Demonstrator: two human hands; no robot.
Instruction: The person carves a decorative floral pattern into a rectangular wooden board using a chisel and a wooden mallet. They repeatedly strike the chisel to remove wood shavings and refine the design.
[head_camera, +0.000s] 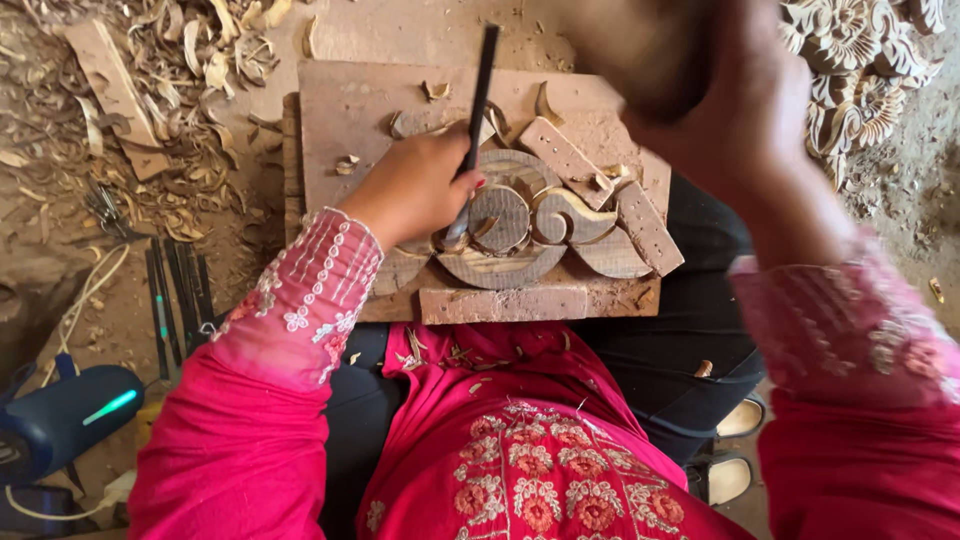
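Observation:
My left hand grips a dark metal chisel, its tip set on a carved wooden scroll piece. The carving lies on a flat wooden board resting on my lap, held in by wooden strips. My right hand is raised above the board's right side, blurred, closed around a dark object that I cannot identify. Both sleeves are pink with white embroidery.
Wood shavings cover the dusty floor at upper left. Several thin chisels lie on the floor at left. A dark blue speaker sits at lower left. Carved floral wooden panels lie at upper right. Sandals show at lower right.

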